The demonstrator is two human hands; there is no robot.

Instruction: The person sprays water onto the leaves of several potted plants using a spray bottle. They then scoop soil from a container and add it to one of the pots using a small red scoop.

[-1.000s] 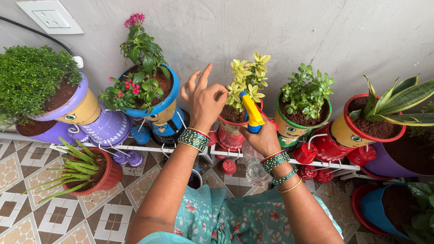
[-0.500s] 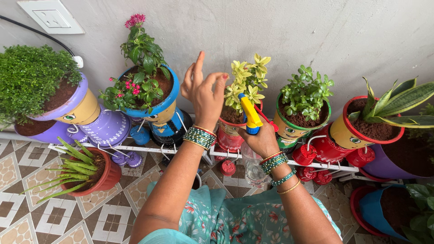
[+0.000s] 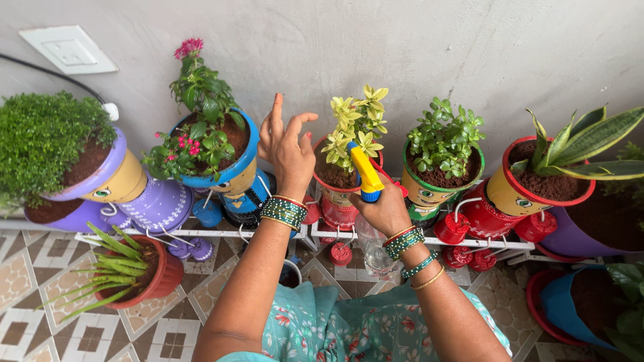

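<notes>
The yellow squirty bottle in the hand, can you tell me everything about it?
The spray bottle with a yellow nozzle head has a blue collar under the head, a red trigger partly hidden, and a clear plastic body hanging below the fist. The right hand grips its neck, holding it upright. The nozzle points toward the yellow-green leafy plant in the red-rimmed pot, close in front of it.

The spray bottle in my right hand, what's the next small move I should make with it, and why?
Probably squeeze the trigger. The right hand holds the spray bottle with its yellow head aimed at the yellow-green plant in the red-rimmed pot, close to the leaves. The left hand hovers open beside the foliage, touching nothing, so the nozzle's path looks clear.
</notes>
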